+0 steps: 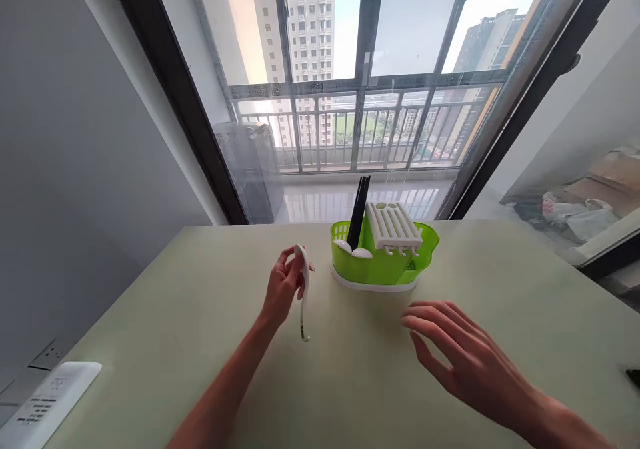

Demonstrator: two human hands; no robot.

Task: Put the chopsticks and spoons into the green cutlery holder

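Pale green table (340, 382) spanned lower frame, green caddy (370, 274) just right of center. Your left hand (283, 285) pinched a white spoon (307, 278) mid-frame; your right hand (457, 349), lower right, hung free, loosely bent.

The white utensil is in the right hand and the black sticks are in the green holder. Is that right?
Not quite: the head view shows the white utensil in the left hand. The black sticks are in the green holder.
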